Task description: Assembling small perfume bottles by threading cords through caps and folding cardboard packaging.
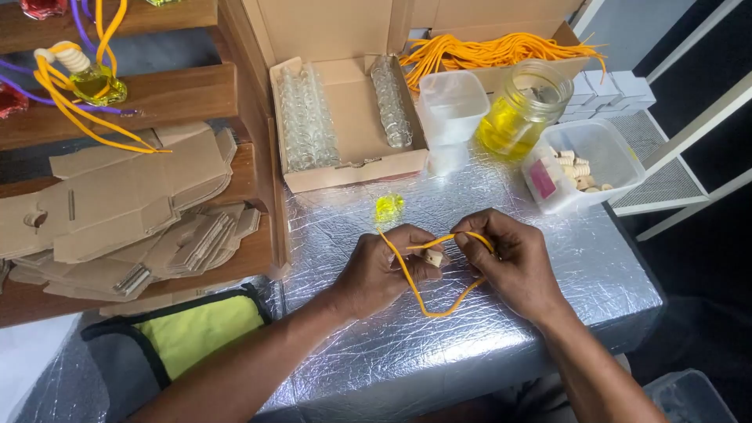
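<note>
- A person is working at a foil-covered table (486, 345), seen from above, both hands meeting near its middle.
- The left hand (384, 270) is pinching a small wooden cap (433, 257) between thumb and fingertips, the other fingers curled in.
- The right hand (513, 266) is closed around an orange cord (427, 294), holding its end level with the cap, probably to feed it through; the hole itself is too small to make out.
- The cord's slack is looping down toward the near edge, resting on the foil.
- A small yellow bottle (389, 207) is standing just beyond the hands, apart from them.
- Farther back, an open cardboard box (345, 125) is holding rows of clear glass bottles.
- To its right, a jar (523, 110) of yellow liquid and a plastic tub (583, 164) of more caps are sitting within reach.
- A bundle of orange cords (486, 51) is lying at the far edge.
- Flat cardboard blanks (125, 211) are piled on a wooden shelf at left.
- Bare foil around the hands is leaving room to move; the table's right edge is dropping off close by.
</note>
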